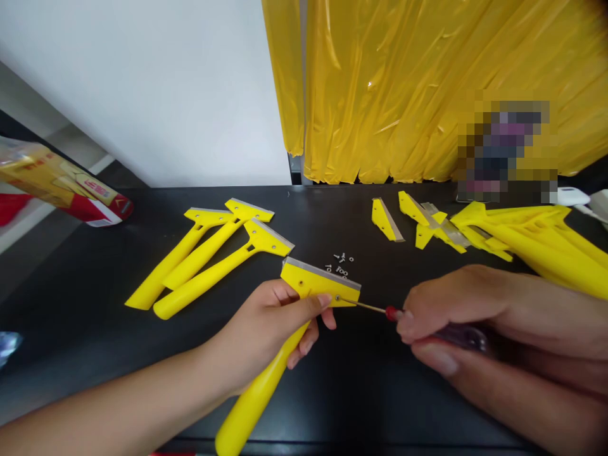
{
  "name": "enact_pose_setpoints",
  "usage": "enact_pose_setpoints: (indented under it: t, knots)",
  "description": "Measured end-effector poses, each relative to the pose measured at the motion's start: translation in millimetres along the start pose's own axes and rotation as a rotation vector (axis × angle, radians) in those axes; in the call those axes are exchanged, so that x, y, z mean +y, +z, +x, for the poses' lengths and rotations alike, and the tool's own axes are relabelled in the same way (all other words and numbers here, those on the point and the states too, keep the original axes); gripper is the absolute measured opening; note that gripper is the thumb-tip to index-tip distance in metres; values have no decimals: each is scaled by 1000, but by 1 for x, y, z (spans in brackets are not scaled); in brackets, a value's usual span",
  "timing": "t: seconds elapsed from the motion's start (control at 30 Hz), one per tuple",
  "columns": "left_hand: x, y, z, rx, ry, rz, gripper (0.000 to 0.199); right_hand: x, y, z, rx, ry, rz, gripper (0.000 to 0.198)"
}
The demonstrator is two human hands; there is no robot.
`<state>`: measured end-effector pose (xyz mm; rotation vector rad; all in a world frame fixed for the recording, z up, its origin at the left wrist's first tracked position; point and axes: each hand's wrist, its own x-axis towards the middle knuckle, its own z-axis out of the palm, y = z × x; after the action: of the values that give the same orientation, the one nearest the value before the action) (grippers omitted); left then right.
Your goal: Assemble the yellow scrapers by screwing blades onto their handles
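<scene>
A yellow scraper [266, 380] with a metal blade along its head is gripped in my left hand [280, 316], thumb pressed on the head and fingers beneath. My right hand [456, 316] is closed around the dark handle of a screwdriver [370, 307] with a red collar. Its thin shaft points left, and the tip meets the screw [337, 297] on the right side of the scraper head. Small screws and nuts [341, 259] lie scattered on the black table just behind the head.
Several put-together yellow scrapers [204, 278] lie at the left. Loose yellow head plates [386, 220] and blades [458, 235] lie at the back right, beside a pile of yellow handles [536, 240]. A packaged box [71, 183] stands far left. Yellow plastic sheeting [403, 82] hangs behind the table.
</scene>
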<state>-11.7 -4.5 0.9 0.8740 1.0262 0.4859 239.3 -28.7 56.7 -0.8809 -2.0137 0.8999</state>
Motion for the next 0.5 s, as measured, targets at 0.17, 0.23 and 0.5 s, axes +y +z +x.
enact_pose_setpoints:
  t: [0.17,0.23,0.5]
  knots:
    - [0,0,0,10,21,-6,38,2,-5,-1,-28,119,211,28]
    - [0,0,0,3,28,-5,38,4,-7,-2,-66,95,135,38]
    - [-1,0,2,29,18,32,38,7,-3,0,-40,-182,-209,25]
